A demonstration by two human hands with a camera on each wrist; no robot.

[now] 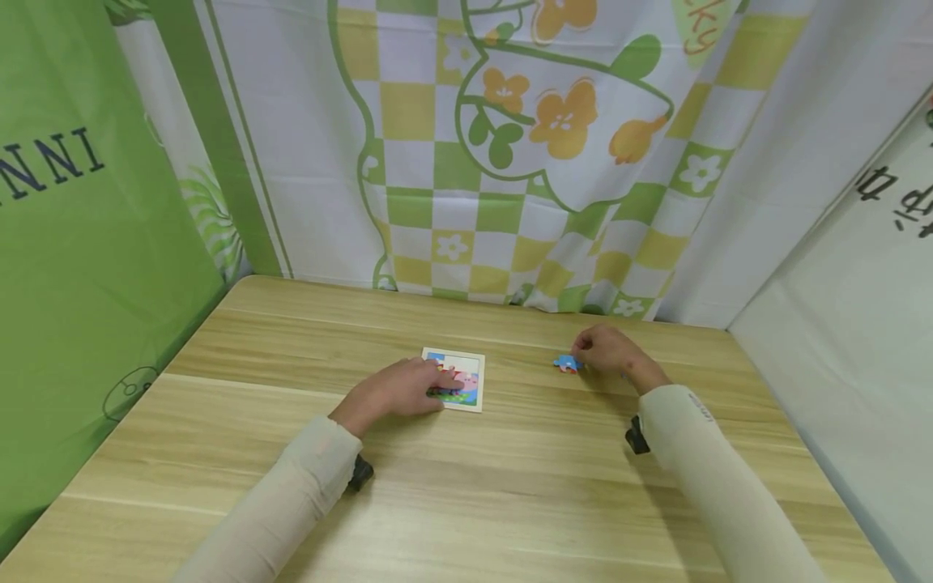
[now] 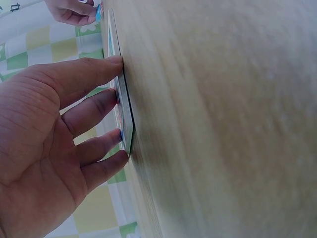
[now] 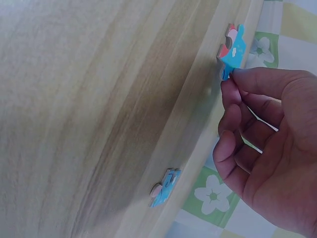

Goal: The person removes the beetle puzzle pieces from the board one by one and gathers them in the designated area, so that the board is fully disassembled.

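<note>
1. Currently, the left hand (image 1: 403, 387) lies over the left side of a framed puzzle board (image 1: 481, 382), its fingers loosely extended and touching the board rather than closed.
2. The board rests flat on the tabletop (image 1: 481, 502), nearer the far edge than the near one and roughly midway between the left and right edges. Its picture shows a pink figure above green, with a bare white area toward the upper right.
3. The right hand (image 1: 611, 351) pinches a blue puzzle piece (image 1: 565, 363) between thumb and index finger; red and white also show on it. That piece is to the right of the board, toward the tabletop's far right corner.
4. In the right wrist view, another loose piece (image 3: 166, 188), blue with a pinkish knob, lies on the tabletop near the same hand.
5. Beyond the far edge hangs a checked, flowered curtain (image 1: 503, 219).
</note>
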